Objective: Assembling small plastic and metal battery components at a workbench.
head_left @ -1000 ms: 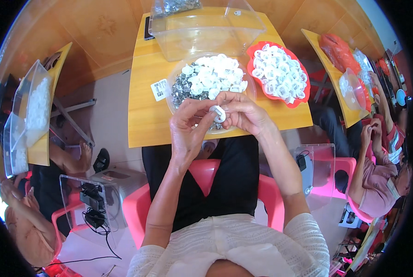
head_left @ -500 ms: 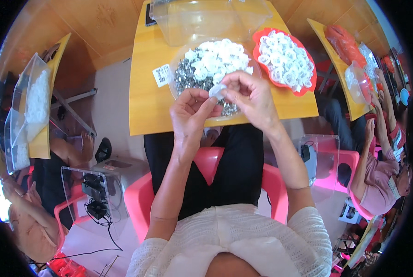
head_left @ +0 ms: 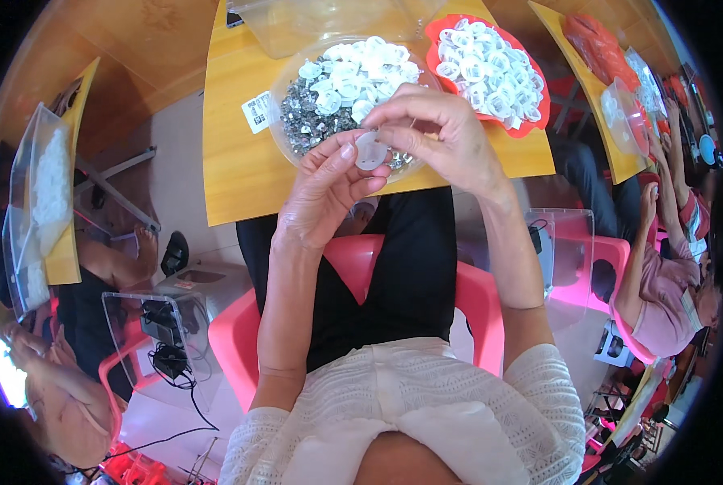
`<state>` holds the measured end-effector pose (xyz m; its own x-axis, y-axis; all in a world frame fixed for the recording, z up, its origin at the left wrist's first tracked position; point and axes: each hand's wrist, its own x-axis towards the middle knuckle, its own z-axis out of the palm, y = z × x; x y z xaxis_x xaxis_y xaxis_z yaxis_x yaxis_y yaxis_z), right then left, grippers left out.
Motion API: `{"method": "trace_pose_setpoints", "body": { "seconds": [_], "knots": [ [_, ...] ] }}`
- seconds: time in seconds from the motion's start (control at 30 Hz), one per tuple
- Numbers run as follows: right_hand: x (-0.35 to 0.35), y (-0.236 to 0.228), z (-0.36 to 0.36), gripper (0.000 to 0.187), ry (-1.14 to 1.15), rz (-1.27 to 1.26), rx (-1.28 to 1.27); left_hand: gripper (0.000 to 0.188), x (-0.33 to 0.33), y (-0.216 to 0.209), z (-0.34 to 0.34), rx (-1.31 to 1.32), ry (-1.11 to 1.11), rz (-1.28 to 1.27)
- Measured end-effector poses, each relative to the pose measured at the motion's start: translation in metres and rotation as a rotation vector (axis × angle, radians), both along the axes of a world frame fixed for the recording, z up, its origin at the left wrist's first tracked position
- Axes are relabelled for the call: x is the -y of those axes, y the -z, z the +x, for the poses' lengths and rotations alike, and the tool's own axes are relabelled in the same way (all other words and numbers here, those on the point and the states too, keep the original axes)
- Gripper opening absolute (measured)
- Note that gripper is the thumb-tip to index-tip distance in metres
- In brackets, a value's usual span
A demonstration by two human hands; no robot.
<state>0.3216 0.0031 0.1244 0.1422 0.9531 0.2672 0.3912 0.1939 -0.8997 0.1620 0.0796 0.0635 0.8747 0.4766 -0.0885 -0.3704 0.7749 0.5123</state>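
My left hand pinches a round white plastic disc by its edge, the flat face turned up with tiny dark holes showing. Beside it, my right hand has thumb and forefinger closed near the disc's right edge; whatever is between those fingertips is too small to name. Both hands hover over the near rim of a clear round tray. In that tray lie a pile of white plastic pieces and a heap of small shiny metal parts.
A red scalloped dish of white ring-shaped pieces stands at the tray's right. Behind is a clear plastic bin; a white label lies on the yellow table. Other people sit at tables on both sides.
The disc has turned to show its flat face, held lower in my left hand. My right fingers have shifted off its face to its right side. The whole view has shifted slightly.
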Motion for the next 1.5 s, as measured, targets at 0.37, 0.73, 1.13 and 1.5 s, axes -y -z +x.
{"method": "trace_pose_setpoints", "body": {
  "seconds": [0.37, 0.73, 1.13, 1.5],
  "knots": [
    [0.002, 0.042, 0.031, 0.011, 0.199, -0.328, 0.902, 0.028, 0.000, 0.004, -0.011, 0.005, -0.064, -0.048],
    [0.002, 0.055, 0.032, 0.008, 0.181, -0.327, 0.964, 0.029, 0.002, 0.006, -0.014, 0.007, -0.074, -0.080],
    [0.001, 0.050, 0.034, 0.004, 0.186, -0.277, 0.894, 0.027, 0.006, 0.007, -0.015, -0.003, -0.087, -0.094],
    [-0.007, 0.052, 0.032, 0.008, 0.231, -0.303, 0.759, 0.026, 0.005, 0.010, -0.016, -0.006, -0.095, -0.107]
  ]
}}
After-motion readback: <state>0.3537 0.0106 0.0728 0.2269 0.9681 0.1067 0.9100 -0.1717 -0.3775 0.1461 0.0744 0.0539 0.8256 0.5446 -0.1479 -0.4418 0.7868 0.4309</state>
